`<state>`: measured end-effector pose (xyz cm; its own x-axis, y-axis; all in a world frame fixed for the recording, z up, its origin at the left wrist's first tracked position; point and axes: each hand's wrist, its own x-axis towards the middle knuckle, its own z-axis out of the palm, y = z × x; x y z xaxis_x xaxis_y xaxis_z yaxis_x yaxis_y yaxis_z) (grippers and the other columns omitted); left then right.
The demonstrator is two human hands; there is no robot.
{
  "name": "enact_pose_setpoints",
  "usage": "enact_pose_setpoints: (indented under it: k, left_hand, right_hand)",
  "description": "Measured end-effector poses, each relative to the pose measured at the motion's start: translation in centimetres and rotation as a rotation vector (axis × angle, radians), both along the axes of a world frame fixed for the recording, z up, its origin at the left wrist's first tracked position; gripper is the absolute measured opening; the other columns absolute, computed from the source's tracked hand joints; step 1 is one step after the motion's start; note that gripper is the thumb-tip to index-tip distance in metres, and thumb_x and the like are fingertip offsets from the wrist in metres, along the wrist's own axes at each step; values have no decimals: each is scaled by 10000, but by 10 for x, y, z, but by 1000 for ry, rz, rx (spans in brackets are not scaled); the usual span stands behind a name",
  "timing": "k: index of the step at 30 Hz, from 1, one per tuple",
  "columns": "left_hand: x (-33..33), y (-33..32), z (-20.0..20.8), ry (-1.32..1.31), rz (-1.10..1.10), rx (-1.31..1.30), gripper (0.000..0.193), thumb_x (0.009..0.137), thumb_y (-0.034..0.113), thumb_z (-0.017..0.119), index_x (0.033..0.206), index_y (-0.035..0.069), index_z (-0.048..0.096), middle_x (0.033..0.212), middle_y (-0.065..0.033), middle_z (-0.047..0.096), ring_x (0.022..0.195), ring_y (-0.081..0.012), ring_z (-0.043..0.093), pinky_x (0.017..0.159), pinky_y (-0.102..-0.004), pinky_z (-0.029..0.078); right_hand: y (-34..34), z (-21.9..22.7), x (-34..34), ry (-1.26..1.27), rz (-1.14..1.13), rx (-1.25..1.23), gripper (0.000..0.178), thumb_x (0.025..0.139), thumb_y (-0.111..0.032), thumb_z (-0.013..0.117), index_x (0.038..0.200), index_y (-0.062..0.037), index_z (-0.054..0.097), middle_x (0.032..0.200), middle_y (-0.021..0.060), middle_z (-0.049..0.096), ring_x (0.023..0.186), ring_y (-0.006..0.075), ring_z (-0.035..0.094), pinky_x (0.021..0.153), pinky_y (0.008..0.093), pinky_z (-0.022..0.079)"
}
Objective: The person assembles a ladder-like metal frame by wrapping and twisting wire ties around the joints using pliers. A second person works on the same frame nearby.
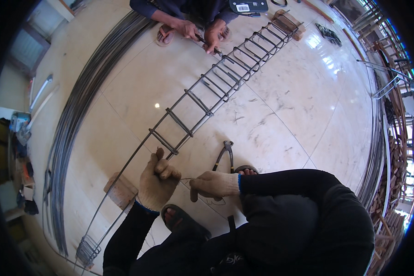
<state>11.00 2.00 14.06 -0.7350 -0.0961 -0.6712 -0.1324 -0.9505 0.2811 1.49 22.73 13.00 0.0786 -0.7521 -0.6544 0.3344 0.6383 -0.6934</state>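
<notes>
Right now, the long ladder-like cage of dark steel bars and square hoops (188,94) lies diagonally across the glossy pale tile floor (280,133), its nearer hooped end just ahead of your left hand in its beige knitted glove (158,184). A thin dark wire (185,178) runs between your two hands. Your right hand, in a matching beige glove (215,184), is closed with its fingers pinching that wire; your left fingers are curled, and the wire reaches them, though you cannot tell whether they grip it. Nor can you tell whether the left glove touches the cage.

Just beyond your right hand, dark metal pincers with black-and-yellow handles (228,145) lie on the tiles, near your sandalled foot (246,170). To your left, a reddish-brown wooden block (120,189) sits under the cage's long bars, and a second wooden block (290,25) is at the far end. Across the cage, a co-worker's two bare hands (187,29) work a dark tool against its long bar. Farther left, a thick bundle of long dark rods (85,78) curves along the floor.
</notes>
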Motion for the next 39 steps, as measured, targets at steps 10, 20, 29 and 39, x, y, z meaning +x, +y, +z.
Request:
enact_pose_setpoints:
  k: [10, 20, 29, 39]
  left_hand:
    - [20, -8, -12, 22, -452, -213, 327, 1135, 370, 544, 1166, 50, 601, 724, 46, 385, 596, -90, 365, 577, -266, 333]
    - [21, 14, -14, 49, -684, -533, 342, 1123, 394, 553, 1074, 62, 621, 757, 37, 458, 618, -84, 400, 572, -270, 345]
    - [35, 28, -30, -73, -644, -603, 382, 1143, 391, 522, 1144, 25, 632, 771, 22, 515, 651, -89, 464, 593, -271, 398]
    - [23, 38, -18, -72, -638, -597, 282, 1139, 347, 522, 1049, 89, 593, 752, 46, 444, 604, -84, 396, 569, -292, 355]
  right_hand:
    - [1, -3, 0, 444, -347, -187, 413, 1047, -372, 641, 1220, -10, 740, 931, 115, 738, 848, 219, 716, 731, 364, 594]
    - [2, -7, -8, 653, -341, -258, 267, 1000, -263, 727, 1093, -13, 726, 944, 146, 755, 844, 229, 749, 711, 369, 593]
    - [-1, -11, 1, 634, -381, -150, 277, 1006, -300, 687, 1060, -34, 741, 951, 154, 749, 833, 257, 743, 705, 395, 587]
    - [0, -17, 3, 948, -434, -308, 126, 942, -175, 678, 994, -66, 715, 937, 132, 721, 893, 368, 724, 791, 464, 581]
